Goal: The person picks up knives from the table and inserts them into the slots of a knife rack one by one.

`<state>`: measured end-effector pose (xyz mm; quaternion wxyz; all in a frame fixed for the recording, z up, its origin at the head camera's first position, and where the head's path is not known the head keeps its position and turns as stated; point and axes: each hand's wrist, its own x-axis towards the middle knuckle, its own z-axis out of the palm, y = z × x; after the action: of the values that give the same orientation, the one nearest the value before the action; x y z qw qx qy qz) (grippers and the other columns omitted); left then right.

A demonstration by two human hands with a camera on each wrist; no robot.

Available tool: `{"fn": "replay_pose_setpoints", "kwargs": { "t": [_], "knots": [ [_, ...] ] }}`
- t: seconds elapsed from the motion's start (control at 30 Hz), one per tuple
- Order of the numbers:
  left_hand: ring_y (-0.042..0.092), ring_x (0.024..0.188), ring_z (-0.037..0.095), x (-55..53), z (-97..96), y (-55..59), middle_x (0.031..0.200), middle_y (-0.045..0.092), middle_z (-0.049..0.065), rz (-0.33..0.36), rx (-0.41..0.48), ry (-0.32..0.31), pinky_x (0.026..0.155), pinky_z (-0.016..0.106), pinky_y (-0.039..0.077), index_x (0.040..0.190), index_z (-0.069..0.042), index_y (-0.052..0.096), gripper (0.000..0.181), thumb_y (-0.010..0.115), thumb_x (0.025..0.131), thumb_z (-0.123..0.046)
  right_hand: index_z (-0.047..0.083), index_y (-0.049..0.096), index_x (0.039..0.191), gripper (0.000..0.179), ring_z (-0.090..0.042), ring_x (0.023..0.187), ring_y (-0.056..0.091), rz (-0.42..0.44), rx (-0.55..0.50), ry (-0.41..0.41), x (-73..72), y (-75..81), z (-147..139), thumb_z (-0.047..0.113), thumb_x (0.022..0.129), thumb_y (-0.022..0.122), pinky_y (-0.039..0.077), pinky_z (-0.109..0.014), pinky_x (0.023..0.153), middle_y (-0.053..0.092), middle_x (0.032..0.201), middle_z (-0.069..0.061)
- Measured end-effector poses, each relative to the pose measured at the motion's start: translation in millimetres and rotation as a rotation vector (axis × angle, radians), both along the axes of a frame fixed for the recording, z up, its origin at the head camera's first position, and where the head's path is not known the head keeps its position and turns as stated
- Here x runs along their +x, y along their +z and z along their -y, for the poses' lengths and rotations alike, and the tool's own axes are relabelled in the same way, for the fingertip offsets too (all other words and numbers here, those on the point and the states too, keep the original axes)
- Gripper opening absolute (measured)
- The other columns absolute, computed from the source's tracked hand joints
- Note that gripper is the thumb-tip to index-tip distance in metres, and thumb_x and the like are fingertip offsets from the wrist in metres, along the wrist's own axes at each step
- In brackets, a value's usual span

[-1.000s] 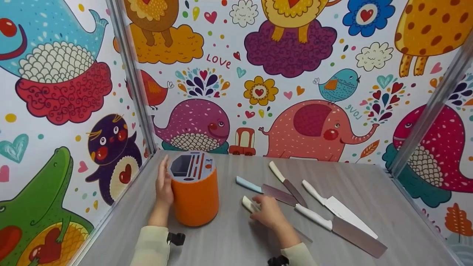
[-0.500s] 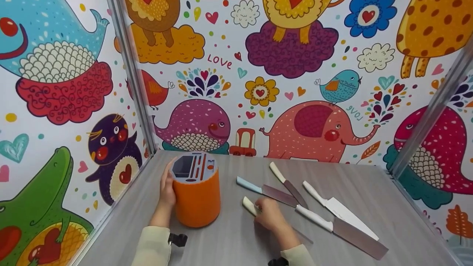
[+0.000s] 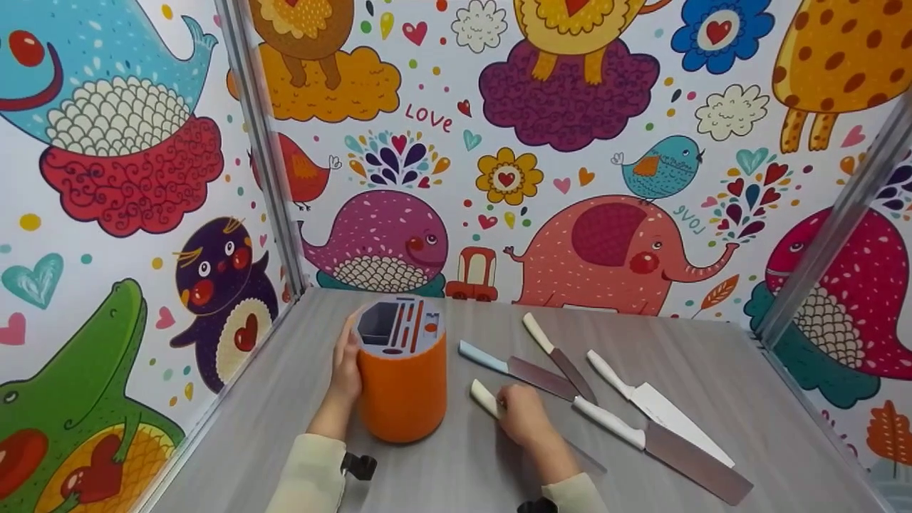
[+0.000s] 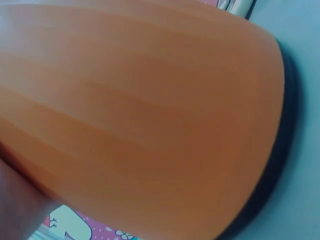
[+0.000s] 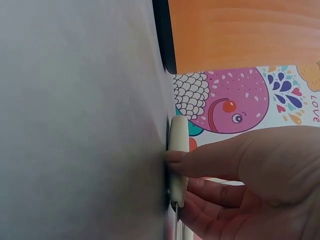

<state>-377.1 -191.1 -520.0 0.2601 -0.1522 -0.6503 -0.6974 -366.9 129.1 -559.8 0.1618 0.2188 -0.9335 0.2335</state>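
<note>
An orange knife block [image 3: 402, 399] with a grey slotted top stands upright on the table. My left hand [image 3: 347, 374] lies along its left side, fingers extended against the wall; in the left wrist view the orange wall [image 4: 150, 120] fills most of the picture. To the right of the block, my right hand [image 3: 526, 417] pinches the cream handle [image 3: 484, 396] of a knife lying on the table. The right wrist view shows the thumb on one side of this handle [image 5: 178, 135] and fingers on the other. Most of the blade is hidden beneath the hand and forearm.
Right of my right hand lie a blue-handled knife [image 3: 484, 355], a cream-handled knife [image 3: 539, 331], a white knife [image 3: 677, 417] and a cleaver [image 3: 695, 463]. Patterned wall panels [image 3: 556, 164] enclose the table [image 3: 420, 477] at the back and sides.
The knife block and my left hand have shifted to the right, nearer the knives. My right hand's fingers have closed on the cream handle, which stays on the table.
</note>
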Motion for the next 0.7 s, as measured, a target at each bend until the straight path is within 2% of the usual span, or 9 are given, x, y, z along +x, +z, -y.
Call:
{"fn": "replay_pose_setpoints", "kwargs": {
  "t": [0.13,0.3,0.37,0.47,0.57,0.7],
  "knots": [
    [0.053,0.130,-0.003,-0.9,-2.4,-2.2,0.157,0.045,0.034,0.015,-0.004,-0.016,0.115,0.014,0.037,0.159,0.009,0.033,0.071,0.035,0.107,-0.038,0.001,0.071,0.077,0.016,-0.020,0.067,0.063,0.006,0.019,-0.007,0.0,0.5,0,-0.014,0.081,0.071,0.054,-0.038,0.060,0.070,0.072,-0.006],
    [0.052,0.130,-0.004,-0.7,-3.1,-2.5,0.159,0.043,0.034,0.039,0.002,-0.017,0.115,0.013,0.037,0.161,0.006,0.031,0.071,0.034,0.106,-0.038,0.002,0.072,0.081,0.015,-0.016,0.067,0.059,0.053,0.009,-0.033,1.0,10.6,-1,-0.013,0.077,0.073,0.053,-0.036,0.061,0.070,0.074,-0.005],
    [0.052,0.131,-0.003,0.1,-3.1,-1.8,0.159,0.042,0.035,0.038,0.006,-0.015,0.116,0.014,0.037,0.162,0.005,0.031,0.070,0.034,0.106,-0.037,0.002,0.072,0.082,0.015,-0.014,0.067,0.055,0.070,-0.009,-0.037,1.7,18.3,-2,-0.011,0.075,0.075,0.051,-0.035,0.060,0.067,0.073,-0.004],
    [0.051,0.131,-0.003,1.1,-3.0,-1.1,0.160,0.042,0.034,0.055,0.010,-0.007,0.118,0.017,0.035,0.162,0.005,0.031,0.069,0.035,0.104,-0.033,0.004,0.073,0.086,0.017,-0.014,0.068,0.051,0.141,-0.060,-0.057,3.5,32.1,-2,-0.004,0.074,0.080,0.048,-0.033,0.062,0.064,0.073,0.000],
    [0.048,0.132,-0.006,1.6,-2.6,-0.5,0.163,0.039,0.032,0.078,0.018,-0.009,0.120,0.020,0.031,0.163,0.005,0.029,0.071,0.036,0.102,-0.030,0.005,0.074,0.092,0.024,-0.014,0.072,0.055,0.163,-0.108,-0.078,7.0,47.1,-4,0.000,0.071,0.084,0.051,-0.035,0.066,0.066,0.078,0.000],
    [0.047,0.132,-0.007,2.2,-2.4,-0.5,0.165,0.037,0.032,0.090,0.026,-0.008,0.120,0.018,0.030,0.163,0.006,0.027,0.072,0.035,0.101,-0.028,0.006,0.074,0.097,0.030,-0.015,0.077,0.061,0.151,-0.175,-0.080,13.0,65.4,-8,0.000,0.070,0.085,0.055,-0.037,0.070,0.071,0.085,-0.003]
  ]
}}
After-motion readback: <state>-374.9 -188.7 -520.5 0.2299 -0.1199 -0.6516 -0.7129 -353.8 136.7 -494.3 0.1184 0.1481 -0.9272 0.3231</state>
